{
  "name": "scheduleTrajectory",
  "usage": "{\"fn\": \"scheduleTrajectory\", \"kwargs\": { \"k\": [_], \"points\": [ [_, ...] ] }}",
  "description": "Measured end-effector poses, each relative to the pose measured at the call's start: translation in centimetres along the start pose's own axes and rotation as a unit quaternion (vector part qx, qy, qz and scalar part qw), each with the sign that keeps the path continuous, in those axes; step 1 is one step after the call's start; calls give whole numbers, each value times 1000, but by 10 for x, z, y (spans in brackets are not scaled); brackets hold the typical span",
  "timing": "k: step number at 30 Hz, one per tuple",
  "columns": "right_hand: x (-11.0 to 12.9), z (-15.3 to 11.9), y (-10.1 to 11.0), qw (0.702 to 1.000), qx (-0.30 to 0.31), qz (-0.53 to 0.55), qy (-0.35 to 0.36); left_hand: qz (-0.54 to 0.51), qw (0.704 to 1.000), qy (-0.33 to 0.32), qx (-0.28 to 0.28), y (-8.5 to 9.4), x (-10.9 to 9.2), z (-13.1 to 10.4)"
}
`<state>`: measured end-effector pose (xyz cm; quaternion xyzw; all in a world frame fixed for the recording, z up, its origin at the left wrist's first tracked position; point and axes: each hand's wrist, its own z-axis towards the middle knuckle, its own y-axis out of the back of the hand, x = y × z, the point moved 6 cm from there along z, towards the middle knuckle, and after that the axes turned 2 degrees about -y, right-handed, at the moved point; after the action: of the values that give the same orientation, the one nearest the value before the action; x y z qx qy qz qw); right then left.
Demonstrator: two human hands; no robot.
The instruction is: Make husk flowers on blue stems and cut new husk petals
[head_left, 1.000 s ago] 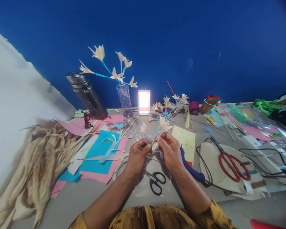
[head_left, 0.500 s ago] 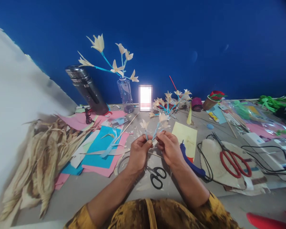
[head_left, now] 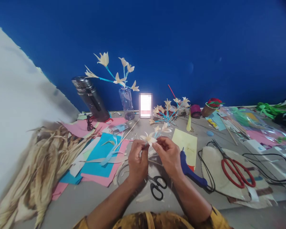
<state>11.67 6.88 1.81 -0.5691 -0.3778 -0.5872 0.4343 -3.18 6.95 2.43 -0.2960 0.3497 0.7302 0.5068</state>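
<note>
Between my hands a cream, pointed-petalled artificial flower (head_left: 148,139) faces up toward me. My left hand (head_left: 138,162) is closed, pinching this flower just under its head. The thumb and fingers of my right hand (head_left: 168,156) are closed at the flower's right petals. Behind the right fingers stand more cream flowers (head_left: 166,128) on blue-wrapped stems, whose lower ends are hidden by that hand. Under my wrists lie black-handled scissors (head_left: 157,187), their blades partly covered by my left arm.
Dried husks (head_left: 35,171) and coloured paper (head_left: 101,156) spread at left. A plastic bottle (head_left: 125,103) holds similar flowers beside a dark flask (head_left: 91,98). On the right are a blue glue gun (head_left: 193,175), red-handled scissors (head_left: 238,171) and a power strip (head_left: 257,148). More flowers (head_left: 168,111) lie behind.
The flower in my left hand has tipped toward me, its open face now showing. My right fingers have moved onto its petals. The camera view has tilted up slightly.
</note>
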Motion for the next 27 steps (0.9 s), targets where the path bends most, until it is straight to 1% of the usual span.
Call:
{"fn": "scheduleTrajectory", "kwargs": {
  "k": [2, 3, 4, 5, 7, 9, 12, 14, 16, 17, 20, 21, 23, 25, 27],
  "points": [
    [0, -1, -2, 1000, 0, -4, -7, 18, 998, -64, -2, 0, -6, -2],
    [-1, -1, -2, 1000, -5, 0, -14, 21, 997, -79, -1, 0, -8, -2],
    [-3, 0, -1, 1000, -13, 8, -25, 21, 997, -75, 0, 0, -8, -2],
    [-7, 0, -1, 999, -19, 19, -42, 16, 998, -55, -1, 0, -7, -1],
    [-14, -1, -1, 995, -29, 47, -83, -1, 1000, 15, 0, -1, -1, 0],
    [-19, -2, -4, 987, -33, 98, -120, -27, 996, 80, -6, -2, 6, -1],
    [-23, -4, -13, 967, -27, 195, -160, -72, 987, 141, -29, -3, 15, -4],
    [-25, -5, -18, 956, -18, 238, -173, -103, 978, 176, -34, -4, 20, -6],
    [-26, -6, -20, 957, -13, 240, -163, -130, 969, 207, -26, -7, 24, -7],
    [-26, -5, -19, 964, -13, 222, -146, -141, 965, 222, -20, -8, 24, -7],
    [-25, -3, -9, 992, -29, 100, -68, -158, 955, 250, 13, -12, 24, -7],
    [-23, -3, -6, 997, -36, 56, -43, -151, 957, 246, 24, -12, 22, -7],
    [-21, -3, -3, 999, -41, 3, -15, -113, 971, 210, 30, -10, 17, -5],
    [-20, -3, -2, 999, -37, -14, -14, -65, 986, 154, 14, -5, 11, -3],
    [-19, -3, -3, 999, -34, -23, -20, -40, 994, 103, -5, -1, 6, -1]
  ]
}}
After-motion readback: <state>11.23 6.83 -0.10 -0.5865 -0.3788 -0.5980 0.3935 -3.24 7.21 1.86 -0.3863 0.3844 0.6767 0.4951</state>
